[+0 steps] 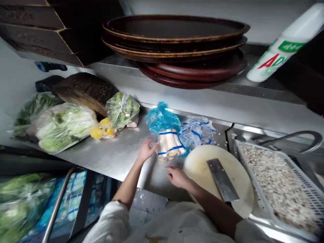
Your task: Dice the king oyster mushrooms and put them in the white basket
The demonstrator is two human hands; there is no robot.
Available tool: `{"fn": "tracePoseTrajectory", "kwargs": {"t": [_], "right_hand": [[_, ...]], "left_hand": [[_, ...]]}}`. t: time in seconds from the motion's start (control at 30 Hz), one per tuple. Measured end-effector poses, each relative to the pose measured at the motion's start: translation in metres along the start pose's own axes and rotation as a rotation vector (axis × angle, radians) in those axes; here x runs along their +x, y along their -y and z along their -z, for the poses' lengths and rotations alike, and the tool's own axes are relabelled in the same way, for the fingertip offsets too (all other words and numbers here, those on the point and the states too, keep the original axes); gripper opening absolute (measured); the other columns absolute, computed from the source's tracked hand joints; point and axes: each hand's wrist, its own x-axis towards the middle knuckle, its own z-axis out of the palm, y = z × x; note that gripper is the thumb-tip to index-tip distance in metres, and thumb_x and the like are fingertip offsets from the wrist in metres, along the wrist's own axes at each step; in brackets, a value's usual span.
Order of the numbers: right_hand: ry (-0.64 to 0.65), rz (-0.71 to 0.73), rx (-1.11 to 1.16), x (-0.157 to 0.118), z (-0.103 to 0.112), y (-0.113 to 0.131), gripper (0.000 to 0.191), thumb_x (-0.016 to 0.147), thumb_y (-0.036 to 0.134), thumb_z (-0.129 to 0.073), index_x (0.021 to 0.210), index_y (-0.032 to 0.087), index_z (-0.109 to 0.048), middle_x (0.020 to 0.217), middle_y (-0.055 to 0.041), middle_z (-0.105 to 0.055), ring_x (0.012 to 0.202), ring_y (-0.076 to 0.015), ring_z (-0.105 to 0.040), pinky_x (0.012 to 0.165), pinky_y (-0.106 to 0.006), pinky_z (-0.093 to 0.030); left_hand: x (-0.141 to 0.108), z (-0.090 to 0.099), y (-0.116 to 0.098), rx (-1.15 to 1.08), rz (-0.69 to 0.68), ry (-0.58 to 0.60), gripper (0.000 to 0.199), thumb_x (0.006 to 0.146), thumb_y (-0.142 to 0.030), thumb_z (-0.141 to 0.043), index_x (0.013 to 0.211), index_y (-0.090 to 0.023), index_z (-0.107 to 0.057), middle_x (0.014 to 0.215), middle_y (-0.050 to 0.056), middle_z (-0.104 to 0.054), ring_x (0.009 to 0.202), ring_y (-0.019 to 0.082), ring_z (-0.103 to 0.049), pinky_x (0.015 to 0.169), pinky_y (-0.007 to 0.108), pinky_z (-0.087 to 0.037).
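Observation:
A clear pack of king oyster mushrooms (168, 141) with blue stripes lies on the steel counter. A crumpled blue plastic bag (162, 116) sits against its far end. My left hand (147, 151) is open at the pack's left side, thumb and fingers apart; whether the fingertips touch it I cannot tell. Just in front of the pack, my right hand (178, 177) has its index finger stretched out and the other fingers loosely bent, with nothing visible in it. Crumpled clear wrappers (198, 131) with blue stripes lie right of the pack.
A cleaver (222, 180) rests on the round cutting board (199, 165). Farther right, a white basket (272, 211) holds chopped pieces beside a faucet (301, 135). Bagged cabbage (67, 126) and bagged greens (123, 109) are at left. Round trays (174, 32) are stacked on the shelf above.

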Motion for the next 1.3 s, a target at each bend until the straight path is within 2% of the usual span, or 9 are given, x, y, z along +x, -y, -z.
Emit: {"fn": "tracePoseTrajectory", "kwargs": {"t": [0.13, 0.23, 0.33, 0.47, 0.7, 0.87, 1.0, 1.13, 1.3], "right_hand": [[-0.033, -0.006, 0.079, -0.049, -0.001, -0.017, 0.036, 0.098, 0.028, -0.052, 0.123, 0.024, -0.077, 0.121, -0.0081, -0.08, 0.107, -0.0238, -0.074, 0.098, -0.032, -0.053], [-0.18, -0.121, 0.031, -0.093, 0.022, -0.059, 0.037, 0.101, 0.033, -0.045, 0.117, 0.024, -0.077, 0.12, -0.0089, -0.08, 0.108, -0.0244, -0.074, 0.098, -0.034, -0.054], [-0.357, -0.349, -0.158, -0.147, 0.041, -0.113, 0.037, 0.099, 0.031, -0.047, 0.124, 0.021, -0.073, 0.122, -0.0135, -0.077, 0.105, -0.0262, -0.074, 0.092, -0.035, -0.055], [-0.324, -0.6, -0.428, -0.222, 0.033, -0.161, 0.05, 0.094, 0.028, -0.058, 0.141, 0.013, -0.062, 0.114, -0.0215, -0.073, 0.102, -0.0339, -0.072, 0.094, -0.045, -0.054], [-0.287, -0.657, -0.286, -0.264, -0.02, -0.17, 0.072, 0.087, 0.012, -0.053, 0.158, 0.014, -0.045, 0.104, -0.0159, -0.068, 0.099, -0.0329, -0.072, 0.094, -0.042, -0.052], [-0.449, -0.621, 0.046, -0.278, -0.004, -0.176, 0.067, 0.088, 0.02, -0.05, 0.155, 0.019, -0.045, 0.116, -0.0162, -0.07, 0.098, -0.0291, -0.073, 0.087, -0.036, -0.053], [-0.458, -0.582, 0.407, -0.287, 0.013, -0.171, 0.046, 0.095, 0.043, -0.048, 0.138, 0.025, -0.053, 0.085, -0.0036, -0.068, 0.075, -0.0226, -0.068, 0.069, -0.03, -0.051], [-0.343, -0.411, 0.899, -0.273, 0.007, -0.152, 0.04, 0.094, 0.063, -0.046, 0.112, 0.027, -0.051, 0.069, 0.0076, -0.054, 0.05, -0.0131, -0.051, 0.049, -0.022, -0.042], [-0.172, -0.279, 0.948, -0.227, -0.009, -0.118, 0.038, 0.095, 0.063, -0.046, 0.108, 0.027, -0.046, 0.069, 0.0099, -0.051, 0.047, -0.0099, -0.048, 0.046, -0.018, -0.04]], "left_hand": [[-0.04, -0.044, 0.018, 0.052, -0.009, 0.033, 0.043, 0.099, -0.052, -0.064, 0.129, -0.022, -0.067, 0.13, 0.012, -0.069, 0.127, 0.027, -0.065, 0.113, 0.044, -0.053], [-0.037, -0.089, -0.02, 0.128, -0.106, 0.148, 0.048, 0.099, -0.051, -0.065, 0.138, -0.023, -0.064, 0.142, 0.013, -0.063, 0.14, 0.029, -0.055, 0.12, 0.045, -0.046], [-0.025, -0.134, -0.059, 0.324, -0.074, 0.22, 0.052, 0.095, -0.045, -0.069, 0.142, -0.023, -0.062, 0.155, 0.016, -0.053, 0.157, 0.039, -0.032, 0.127, 0.064, -0.03], [-0.021, -0.163, -0.074, 0.478, -0.023, 0.261, 0.054, 0.09, -0.032, -0.069, 0.143, -0.023, -0.061, 0.154, 0.017, -0.055, 0.163, 0.045, -0.009, 0.123, 0.083, -0.007], [-0.064, -0.145, -0.064, 0.527, -0.027, 0.267, 0.047, 0.091, -0.024, -0.064, 0.139, -0.024, -0.063, 0.144, 0.016, -0.061, 0.159, 0.041, -0.022, 0.124, 0.071, -0.022], [-0.102, -0.14, -0.079, 0.594, 0.025, 0.227, 0.038, 0.091, -0.023, -0.063, 0.128, -0.023, -0.07, 0.14, 0.015, -0.062, 0.146, 0.04, -0.036, 0.111, 0.06, -0.041], [-0.125, -0.14, -0.1, 0.602, 0.109, 0.25, 0.033, 0.092, -0.027, -0.062, 0.122, -0.022, -0.073, 0.14, 0.015, -0.062, 0.136, 0.039, -0.045, 0.104, 0.056, -0.047], [-0.159, -0.131, -0.105, 0.504, 0.099, 0.31, 0.03, 0.091, -0.028, -0.064, 0.118, -0.021, -0.074, 0.132, 0.013, -0.065, 0.129, 0.033, -0.054, 0.113, 0.051, -0.045], [-0.181, -0.104, -0.085, 0.386, 0.318, 0.005, 0.033, 0.098, -0.029, -0.054, 0.127, -0.018, -0.066, 0.131, 0.013, -0.064, 0.104, 0.021, -0.066, 0.101, 0.036, -0.054]]}}
